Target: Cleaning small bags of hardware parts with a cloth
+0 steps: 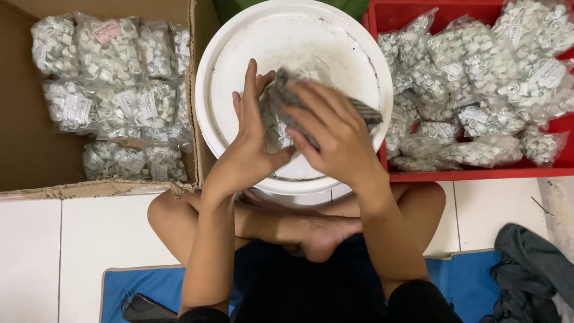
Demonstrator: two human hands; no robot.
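Item in hand: 1 clear plastic bag of small white cable clips (281,101), held over the white round basin (239,54) at centre, directly in front of the seated person. Left hand (251,140): fingers extended upward, palm pressed flat against the bag's left side. Right hand (332,128): fingers curled over the bag's top and right side, gripping it. Whether the bag is sealed cannot be told. Basin interior: largely hidden by the hands; the visible wall shows no loose clips. Left: cardboard box (24,149) holding stacked filled clip packets (113,96) in roughly 3 rows, about half of its floor uncovered. Right: red plastic crate (478,174) heaped with similar filled bags (484,78). Judged progress: many bags are finished, but which container is source and which is destination cannot be determined. Surroundings: white tiled floor (36,257), blue mat (466,278), dark phone (146,310) at lower left, grey cloth (529,263) at lower right. Nothing obstructs either container.
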